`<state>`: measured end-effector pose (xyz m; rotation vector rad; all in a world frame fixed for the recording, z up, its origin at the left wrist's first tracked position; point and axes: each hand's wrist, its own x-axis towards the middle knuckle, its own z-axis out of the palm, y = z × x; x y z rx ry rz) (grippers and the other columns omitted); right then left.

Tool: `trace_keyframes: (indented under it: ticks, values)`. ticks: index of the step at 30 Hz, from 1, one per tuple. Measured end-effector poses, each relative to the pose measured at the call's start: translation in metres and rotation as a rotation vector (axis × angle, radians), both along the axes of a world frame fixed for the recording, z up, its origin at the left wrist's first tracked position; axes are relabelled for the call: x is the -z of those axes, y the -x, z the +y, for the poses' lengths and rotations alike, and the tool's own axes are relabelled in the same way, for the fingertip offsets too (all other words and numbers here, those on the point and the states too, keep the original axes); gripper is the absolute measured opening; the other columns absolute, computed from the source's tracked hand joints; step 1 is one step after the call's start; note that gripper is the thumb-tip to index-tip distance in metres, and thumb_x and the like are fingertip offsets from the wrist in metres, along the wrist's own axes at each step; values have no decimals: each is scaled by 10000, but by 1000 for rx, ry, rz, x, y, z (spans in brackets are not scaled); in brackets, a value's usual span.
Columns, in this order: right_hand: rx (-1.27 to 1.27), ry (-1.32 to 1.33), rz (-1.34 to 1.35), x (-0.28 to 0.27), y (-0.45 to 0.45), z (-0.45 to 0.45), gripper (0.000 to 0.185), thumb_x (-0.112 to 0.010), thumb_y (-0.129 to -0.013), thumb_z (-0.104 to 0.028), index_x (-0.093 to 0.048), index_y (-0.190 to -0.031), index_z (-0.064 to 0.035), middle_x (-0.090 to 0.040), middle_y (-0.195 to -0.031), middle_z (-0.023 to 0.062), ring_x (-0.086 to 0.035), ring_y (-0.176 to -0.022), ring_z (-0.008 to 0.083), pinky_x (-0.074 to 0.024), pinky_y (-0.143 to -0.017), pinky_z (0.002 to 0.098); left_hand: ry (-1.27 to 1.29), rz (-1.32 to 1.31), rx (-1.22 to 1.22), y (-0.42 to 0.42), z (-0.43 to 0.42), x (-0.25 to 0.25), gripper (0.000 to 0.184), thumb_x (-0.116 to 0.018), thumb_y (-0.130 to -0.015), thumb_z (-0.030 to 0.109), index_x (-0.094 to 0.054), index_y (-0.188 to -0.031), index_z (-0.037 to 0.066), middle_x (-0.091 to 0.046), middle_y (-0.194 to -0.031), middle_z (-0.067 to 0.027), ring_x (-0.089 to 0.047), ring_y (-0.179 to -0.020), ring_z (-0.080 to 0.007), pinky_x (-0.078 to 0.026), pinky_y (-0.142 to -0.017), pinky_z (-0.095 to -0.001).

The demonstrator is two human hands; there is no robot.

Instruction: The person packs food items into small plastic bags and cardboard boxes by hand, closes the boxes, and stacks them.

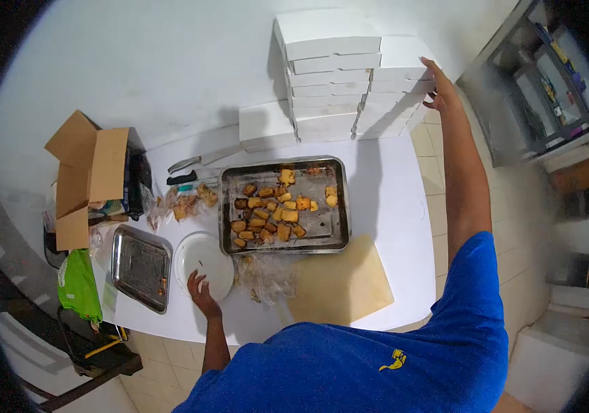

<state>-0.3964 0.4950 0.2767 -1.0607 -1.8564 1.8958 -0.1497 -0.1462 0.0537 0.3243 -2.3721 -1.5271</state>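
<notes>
My right hand (435,86) reaches up to the right side of the stacked white boxes (332,89), its fingers apart at the edge of an upper box (403,54). Over the near edge of a white plate (215,258) is my left hand (201,292), fingers spread and holding nothing; whether it touches the plate is unclear. A large metal tray (315,237) with several browned food pieces (284,215) lies in the middle of the table.
A smaller metal tray (139,268) lies left of the plate. Plastic bags (263,275) and a cutting board (343,286) are near the front edge. Knives (184,164) lie behind. An open cardboard box (74,182) and a green bag (79,283) stand at the left.
</notes>
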Motion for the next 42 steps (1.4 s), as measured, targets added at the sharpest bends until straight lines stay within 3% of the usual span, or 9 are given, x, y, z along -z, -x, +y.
trace_keyframes:
  ticks: [2, 9, 12, 14, 18, 20, 31, 39, 42]
  values:
    - [-23, -27, 32, -3, 6, 6, 774, -729, -623, -480, -469, -1199, -33, -484, -1202, 149, -471, -1060, 282, -351, -820, 527, -204, -26, -133, -22, -11, -6, 176, -499, -842, 74, -581, -967, -19, -482, -1226, -134, -428, -1172, -277, -310, -1000, -386]
    - [-49, 224, 257, 41, 8, 86, 417, -746, -654, -352, -529, -921, -118, -573, -826, 41, -585, -801, 196, -458, -645, 404, 50, 121, -136, -33, -30, -27, 157, -491, -861, 81, -575, -959, -9, -487, -1210, -138, -431, -1158, -275, -334, -970, -398]
    - [151, 213, 405, 24, -64, 53, 474, -721, -694, -312, -488, -1045, -97, -497, -1098, 133, -494, -1043, 284, -459, -771, 455, -12, 152, -77, -39, -21, -38, 156, -502, -860, 105, -577, -951, 2, -487, -1205, -141, -424, -1166, -284, -335, -969, -398]
    - [255, 188, 477, 10, -125, 12, 316, -712, -718, -257, -489, -872, -94, -493, -737, 40, -521, -628, 198, -441, -546, 394, 38, 173, 1, -44, -12, -38, 180, -505, -862, 124, -574, -974, 1, -484, -1208, -140, -441, -1147, -274, -358, -950, -395]
    - [200, 164, 417, 49, -245, -35, 434, -699, -726, -270, -500, -1049, -60, -516, -962, 104, -522, -869, 234, -464, -672, 395, -102, 156, 139, -54, 14, -28, 283, -490, -884, 172, -549, -1080, -22, -499, -1200, -135, -538, -1027, -252, -444, -857, -357]
    - [225, 180, 343, 67, -301, -85, 538, -709, -718, -274, -457, -1127, -31, -420, -1142, 158, -453, -1025, 330, -446, -801, 484, 307, 367, 283, -55, 21, -25, 197, -509, -845, 63, -585, -1005, -24, -578, -1070, -152, -549, -1009, -287, -429, -883, -378]
    - [324, 480, 192, 222, -440, -291, 641, -730, -724, -186, -359, -1232, -59, -508, -1054, 101, -476, -969, 228, -428, -788, 402, 68, 313, 676, -121, 87, -19, 100, -537, -755, -8, -603, -818, 32, -614, -959, -138, -587, -927, -282, -451, -824, -367]
    - [71, 104, -109, 252, -478, -304, 920, -793, -658, -372, -281, -1303, 38, -381, -1295, 223, -378, -1193, 323, -322, -979, 422, -64, 129, 809, -158, 91, -10, 84, -568, -743, 5, -602, -813, 36, -615, -916, -105, -600, -894, -252, -481, -762, -337]
    - [-162, -902, -174, 241, -477, -288, 1058, -812, -598, -422, -227, -1372, 1, -259, -1387, 278, -284, -1274, 399, -273, -1018, 486, 178, 70, 962, -161, 88, 4, 108, -590, -746, 44, -620, -850, 47, -620, -892, -99, -606, -855, -248, -490, -738, -332]
